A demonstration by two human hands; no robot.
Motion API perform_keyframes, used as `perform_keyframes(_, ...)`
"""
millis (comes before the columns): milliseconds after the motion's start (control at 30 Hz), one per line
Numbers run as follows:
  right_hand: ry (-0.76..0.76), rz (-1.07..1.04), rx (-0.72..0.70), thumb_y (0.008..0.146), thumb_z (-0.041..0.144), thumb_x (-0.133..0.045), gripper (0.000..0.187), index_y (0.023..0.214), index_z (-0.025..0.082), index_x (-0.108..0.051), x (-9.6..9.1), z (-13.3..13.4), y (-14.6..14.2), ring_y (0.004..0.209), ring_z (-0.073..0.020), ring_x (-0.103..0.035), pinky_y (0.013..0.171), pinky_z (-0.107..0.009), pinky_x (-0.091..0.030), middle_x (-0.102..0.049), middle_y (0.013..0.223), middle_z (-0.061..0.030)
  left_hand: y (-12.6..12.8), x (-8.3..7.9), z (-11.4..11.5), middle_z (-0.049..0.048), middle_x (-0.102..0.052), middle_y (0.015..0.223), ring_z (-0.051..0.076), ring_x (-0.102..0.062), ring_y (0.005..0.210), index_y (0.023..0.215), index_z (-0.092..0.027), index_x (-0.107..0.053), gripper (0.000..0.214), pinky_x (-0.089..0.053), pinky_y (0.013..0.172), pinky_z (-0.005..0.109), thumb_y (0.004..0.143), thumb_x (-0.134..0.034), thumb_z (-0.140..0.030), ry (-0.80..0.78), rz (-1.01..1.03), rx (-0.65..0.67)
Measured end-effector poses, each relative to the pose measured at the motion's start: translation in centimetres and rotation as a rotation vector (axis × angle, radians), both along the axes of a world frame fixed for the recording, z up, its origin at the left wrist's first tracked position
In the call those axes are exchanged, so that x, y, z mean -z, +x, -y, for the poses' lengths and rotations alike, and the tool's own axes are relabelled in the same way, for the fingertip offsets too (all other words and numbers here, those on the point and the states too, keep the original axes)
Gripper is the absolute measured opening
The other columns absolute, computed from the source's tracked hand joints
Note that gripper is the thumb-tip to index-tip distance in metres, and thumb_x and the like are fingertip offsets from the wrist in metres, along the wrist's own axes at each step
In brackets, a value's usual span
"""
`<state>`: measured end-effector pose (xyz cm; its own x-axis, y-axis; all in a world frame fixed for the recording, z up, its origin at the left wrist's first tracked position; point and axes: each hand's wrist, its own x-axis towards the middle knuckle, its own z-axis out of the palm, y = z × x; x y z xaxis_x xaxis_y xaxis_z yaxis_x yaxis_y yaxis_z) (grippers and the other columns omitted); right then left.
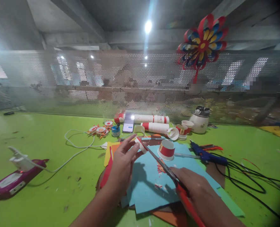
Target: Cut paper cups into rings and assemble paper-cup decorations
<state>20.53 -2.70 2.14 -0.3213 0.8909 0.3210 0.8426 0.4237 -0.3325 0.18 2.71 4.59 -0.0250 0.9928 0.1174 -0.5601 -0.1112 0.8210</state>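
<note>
Just below the frame's centre, the left hand (125, 156) pinches a small white-and-red cup piece (141, 146); the right hand (198, 187), lower right, grips red-handled scissors (162, 164), their tips at the piece. Blue paper (151, 192) spreads beneath, bearing a red-banded cup (167, 152) right of centre, near a glue gun (207, 154).

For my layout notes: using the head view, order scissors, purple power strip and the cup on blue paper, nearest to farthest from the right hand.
1. Scissors, in the right hand.
2. Cup, ahead-left.
3. Purple power strip, far left.
</note>
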Motion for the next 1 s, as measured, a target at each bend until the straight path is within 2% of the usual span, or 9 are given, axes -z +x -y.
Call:
perform_keyframes(67,-0.043,0.006,-0.003,0.088,0.016,-0.043,0.037,0.121,0.02,-0.059,0.1,-0.08,0.11,0.081,-0.0218,-0.063,0.077,-0.036,-0.051,-0.066,0.09,-0.0094,0.02,-0.03,-0.07,0.0113,-0.066,0.113,0.024,-0.063,0.103,0.115,-0.02,-0.06,0.045,-0.048,0.091,0.037,0.072,-0.074,-0.023,-0.019,0.018,-0.016)
perform_keyframes(167,-0.067,0.008,-0.018,0.089,0.017,-0.043,0.036,0.121,0.021,-0.059,0.12,-0.1,0.22,0.086,-0.0221,-0.063,0.078,-0.037,-0.051,-0.065,0.094,-0.0099,0.15,0.0,-0.11,0.0131,-0.065,0.116,0.025,-0.063,0.104,0.108,-0.017,-0.063,0.04,-0.047,0.092,0.038,0.07,-0.075,-0.023,-0.031,0.041,0.004)
perform_keyframes(333,0.024,-0.005,-0.014,0.088,0.018,-0.044,0.035,0.117,0.019,-0.061,0.07,0.02,-0.01,0.08,-0.0229,-0.063,0.075,-0.037,-0.052,-0.067,0.088,-0.0103,0.35,0.11,0.0,0.0142,-0.068,0.107,0.026,-0.064,0.1,0.103,-0.014,-0.064,0.038,-0.046,0.094,0.042,0.069,-0.075,-0.025,-0.016,0.046,0.026)
perform_keyframes(467,0.042,0.013,-0.014,0.086,0.017,-0.044,0.035,0.115,0.018,-0.063,-0.06,0.1,-0.14,0.075,-0.0233,-0.063,0.072,-0.038,-0.053,-0.068,0.082,-0.0103,0.48,0.11,0.16,0.0139,-0.068,0.106,0.026,-0.065,0.099,0.102,-0.013,-0.064,0.035,-0.045,0.096,0.042,0.071,-0.074,-0.025,0.015,0.055,0.02)
perform_keyframes(700,0.035,0.001,-0.034,0.084,0.018,-0.047,0.038,0.119,0.021,-0.062,-0.48,0.34,-0.07,0.09,-0.0245,-0.063,0.08,-0.037,-0.052,-0.068,0.095,-0.0102,0.56,0.0,0.36,0.0151,-0.067,0.11,0.028,-0.062,0.106,0.104,-0.013,-0.063,0.034,-0.044,0.096,0.044,0.074,-0.072,-0.025,0.012,0.061,0.024)
perform_keyframes(867,0.007,-0.004,-0.008,0.085,0.015,-0.045,0.037,0.118,0.021,-0.062,-0.48,0.39,-0.1,0.084,-0.0235,-0.063,0.076,-0.037,-0.052,-0.067,0.09,-0.0098,0.61,0.25,0.31,0.0146,-0.068,0.109,0.027,-0.062,0.106,0.102,-0.013,-0.064,0.03,-0.043,0.098,0.044,0.075,-0.07,-0.024,0.066,0.052,0.037)
perform_keyframes(1000,-0.045,0.014,-0.019,0.088,0.017,-0.043,0.039,0.125,0.02,-0.057,-0.42,0.41,-0.05,0.08,-0.0229,-0.061,0.072,-0.038,-0.052,-0.064,0.089,-0.0104,0.57,0.37,0.25,0.0139,-0.068,0.108,0.027,-0.063,0.104,0.101,-0.013,-0.064,0.03,-0.044,0.097,0.044,0.074,-0.071,-0.024,0.062,0.046,0.022)
